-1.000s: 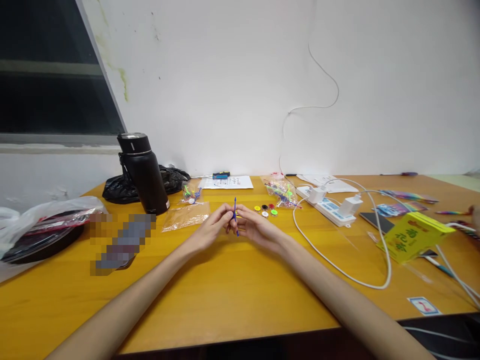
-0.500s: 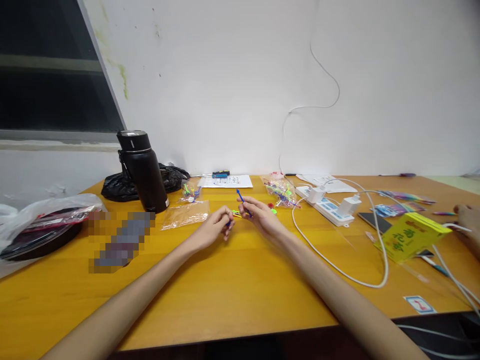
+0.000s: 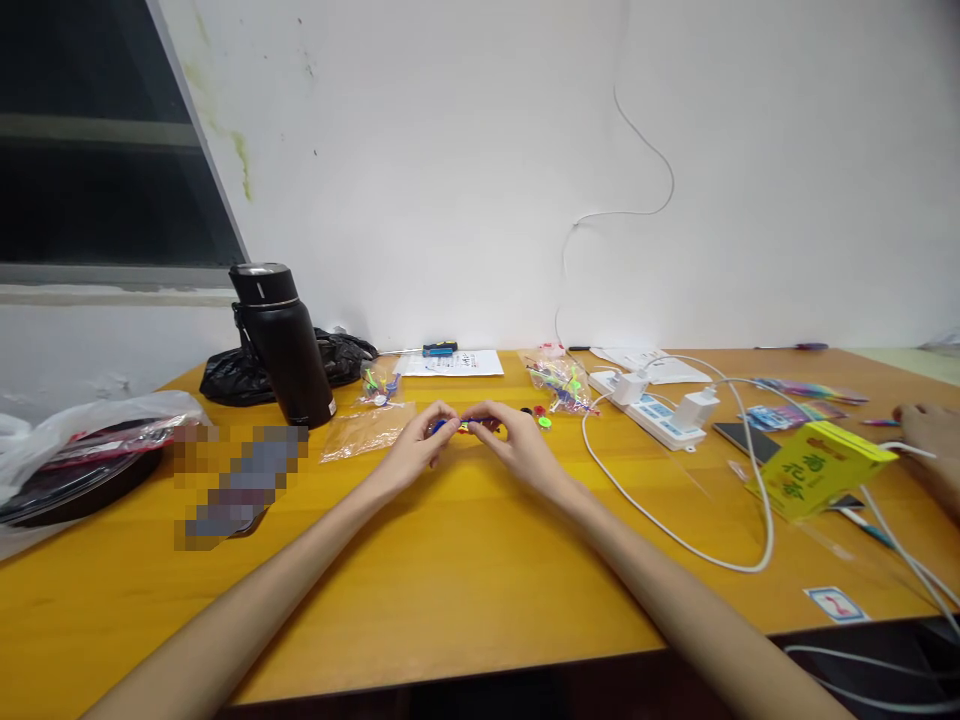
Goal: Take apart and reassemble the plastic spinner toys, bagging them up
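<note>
My left hand (image 3: 418,440) and my right hand (image 3: 511,440) meet above the middle of the orange table (image 3: 450,590). Between their pinched fingertips lies a thin blue stick (image 3: 459,425), held level, with small red and yellow bits along it. Each hand grips one end. Just behind my right hand lie small coloured round pieces (image 3: 540,415), black, red and green. A clear bag of coloured sticks (image 3: 559,382) sits a little farther back and to the right.
A black flask (image 3: 281,345) and a black bag (image 3: 244,378) stand at the back left, with an empty clear bag (image 3: 364,432) near them. A white power strip (image 3: 652,408) with chargers and a looping cable (image 3: 675,535) lies right. Another person's hand (image 3: 926,432) rests at the far right by a yellow packet (image 3: 817,468).
The blue stick stood upright between my hands, then tilted in my right hand as the hands parted. Now both hands have closed together again and hold it level.
</note>
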A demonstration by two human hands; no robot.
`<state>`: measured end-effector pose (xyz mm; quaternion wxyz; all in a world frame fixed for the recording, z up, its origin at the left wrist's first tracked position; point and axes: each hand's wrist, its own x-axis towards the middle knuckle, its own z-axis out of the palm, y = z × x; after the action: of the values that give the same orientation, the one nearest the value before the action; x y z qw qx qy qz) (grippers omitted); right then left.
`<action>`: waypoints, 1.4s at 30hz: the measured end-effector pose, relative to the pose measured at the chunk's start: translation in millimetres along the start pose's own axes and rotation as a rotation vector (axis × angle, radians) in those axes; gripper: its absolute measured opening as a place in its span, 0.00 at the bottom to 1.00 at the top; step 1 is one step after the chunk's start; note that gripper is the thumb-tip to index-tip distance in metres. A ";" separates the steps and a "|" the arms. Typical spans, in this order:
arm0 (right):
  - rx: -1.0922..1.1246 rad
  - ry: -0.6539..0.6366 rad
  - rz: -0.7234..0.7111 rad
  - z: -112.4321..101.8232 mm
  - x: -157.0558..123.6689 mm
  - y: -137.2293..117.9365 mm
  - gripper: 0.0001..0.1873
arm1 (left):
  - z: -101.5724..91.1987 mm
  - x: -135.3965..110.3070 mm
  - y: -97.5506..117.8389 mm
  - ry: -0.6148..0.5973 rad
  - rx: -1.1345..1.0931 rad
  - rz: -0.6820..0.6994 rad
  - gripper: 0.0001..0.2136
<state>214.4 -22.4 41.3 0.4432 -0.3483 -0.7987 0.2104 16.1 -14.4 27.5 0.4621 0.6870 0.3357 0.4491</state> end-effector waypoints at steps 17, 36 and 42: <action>-0.192 0.185 -0.021 -13.8 3.2 13.2 0.06 | -9.4 5.9 -3.5 0.150 -0.035 0.023 0.16; -0.379 0.166 -0.008 -14.2 0.0 14.9 0.05 | -14.3 7.8 -9.9 0.303 0.010 -0.044 0.14; -0.596 0.036 0.067 -7.0 -4.4 19.0 0.05 | -25.8 12.2 -13.2 0.532 0.010 -0.101 0.07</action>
<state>229.0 -12.8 30.2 0.3282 -0.4930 -0.8054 -0.0251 -3.8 9.5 23.2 0.3761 0.5295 0.4816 0.5884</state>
